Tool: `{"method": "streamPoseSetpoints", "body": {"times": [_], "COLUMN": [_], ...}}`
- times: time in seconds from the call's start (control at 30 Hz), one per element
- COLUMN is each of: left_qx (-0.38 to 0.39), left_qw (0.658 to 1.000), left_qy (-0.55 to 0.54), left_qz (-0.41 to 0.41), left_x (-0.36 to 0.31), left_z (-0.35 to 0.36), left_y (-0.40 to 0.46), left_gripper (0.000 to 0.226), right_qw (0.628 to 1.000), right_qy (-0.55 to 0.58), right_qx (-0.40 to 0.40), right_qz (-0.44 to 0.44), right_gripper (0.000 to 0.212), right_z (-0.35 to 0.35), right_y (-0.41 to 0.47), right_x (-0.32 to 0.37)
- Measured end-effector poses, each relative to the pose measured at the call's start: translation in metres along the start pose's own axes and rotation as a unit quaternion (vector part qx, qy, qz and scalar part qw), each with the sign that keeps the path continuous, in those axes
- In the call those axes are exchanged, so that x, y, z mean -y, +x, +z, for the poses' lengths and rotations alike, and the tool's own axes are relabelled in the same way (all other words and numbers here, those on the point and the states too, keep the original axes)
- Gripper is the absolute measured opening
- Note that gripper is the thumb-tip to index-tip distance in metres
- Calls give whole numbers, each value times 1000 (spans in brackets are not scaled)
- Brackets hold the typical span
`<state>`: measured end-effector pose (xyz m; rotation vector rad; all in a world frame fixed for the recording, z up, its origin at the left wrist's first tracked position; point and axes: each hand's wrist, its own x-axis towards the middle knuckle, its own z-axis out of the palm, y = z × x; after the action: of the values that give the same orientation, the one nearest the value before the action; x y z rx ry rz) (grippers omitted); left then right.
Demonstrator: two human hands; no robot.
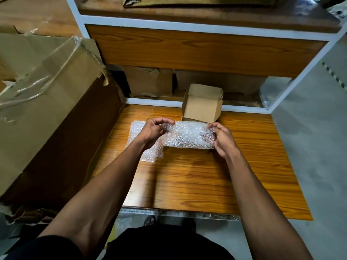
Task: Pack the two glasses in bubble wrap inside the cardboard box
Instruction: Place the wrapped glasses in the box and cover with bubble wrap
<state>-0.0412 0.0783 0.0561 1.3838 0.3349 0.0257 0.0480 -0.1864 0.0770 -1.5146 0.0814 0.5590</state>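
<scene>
Just in front of the open cardboard box (202,107) on the wooden surface (206,175), the left hand (153,131) and right hand (222,139) each pinch an end of a bubble wrap bundle (187,135) with curled fingers (213,126).

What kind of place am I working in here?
Probably a storeroom or packing area: a white-framed shelf rack with wooden boards, worn cardboard boxes stowed under it, and a big taped carton at the left on a bare concrete floor.
</scene>
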Motion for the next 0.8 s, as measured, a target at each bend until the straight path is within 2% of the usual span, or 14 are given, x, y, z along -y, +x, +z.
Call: {"method": "streamPoseSetpoints", "body": {"times": [0.2,0.3,0.5,0.63,0.7,0.8], "left_qx": [7,0,-12,-20,-26,-26], "left_qw": [999,999,1000,1000,999,998], "left_qy": [22,4,10,19,28,56], "left_qz": [-25,-39,-26,-4,-5,-1], "left_x": [-3,-2,1,4,4,5], "left_z": [6,7,5,3,3,2], "left_y": [-2,-1,3,5,5,6], "left_gripper": [37,41,18,39,45,25], "right_qw": [998,1000,1000,1000,1000,998], "right_qy": [54,6,-2,4,-14,-53], "right_qx": [6,23,-10,-21,-25,-30], "right_qz": [15,0,0,-8,-10,-26], "right_gripper": [32,13,25,43,39,24], "right_z": [-5,-6,-3,2,1,1], "right_y": [2,4,7,6,6,8], "right_x": [-1,-2,-2,3,3,3]}}
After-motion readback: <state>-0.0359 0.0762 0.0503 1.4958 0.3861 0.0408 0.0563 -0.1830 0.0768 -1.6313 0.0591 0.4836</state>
